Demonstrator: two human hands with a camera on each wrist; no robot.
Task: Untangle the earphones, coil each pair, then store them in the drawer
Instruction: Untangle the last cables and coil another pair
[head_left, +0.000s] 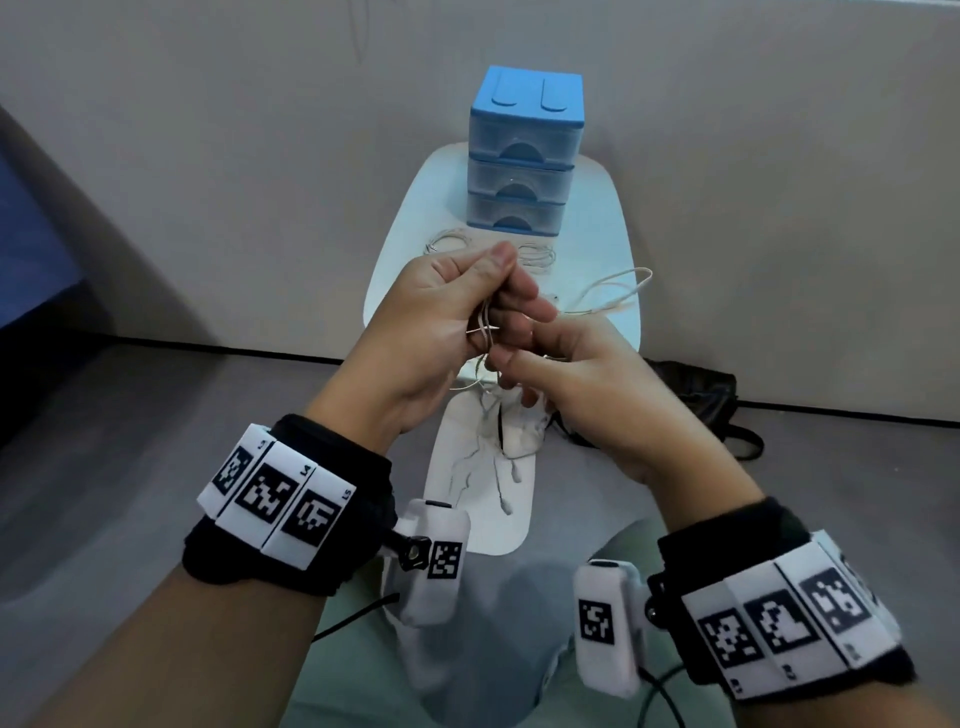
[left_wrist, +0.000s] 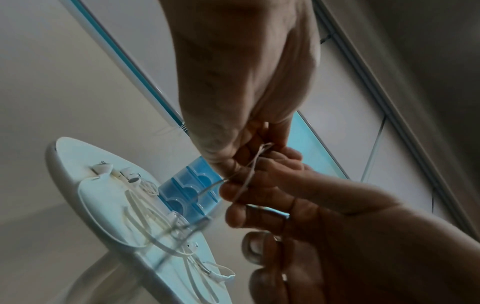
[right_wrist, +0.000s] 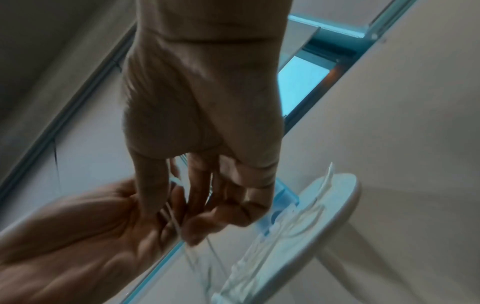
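Above the small white table (head_left: 395, 260), both hands hold a thin white earphone cable (head_left: 485, 332). My left hand (head_left: 496, 291) pinches it between thumb and curled fingers. My right hand (head_left: 511, 356) grips the same cable just below and to the right. In the left wrist view the cable (left_wrist: 250, 172) loops over the knuckles. Its loose end with earbuds (head_left: 506, 504) dangles beneath the hands. Two coiled pairs (head_left: 447, 241) (head_left: 535, 254) lie on the table before the blue three-drawer unit (head_left: 524, 156), whose drawers are closed. Another cable loop (head_left: 623, 288) lies to the right.
The table stands against a pale wall, with its white base (head_left: 478, 525) on the grey floor below the hands. A black bag (head_left: 701, 400) lies on the floor to the right. Earbuds and cable (left_wrist: 145, 205) are spread over the tabletop in the left wrist view.
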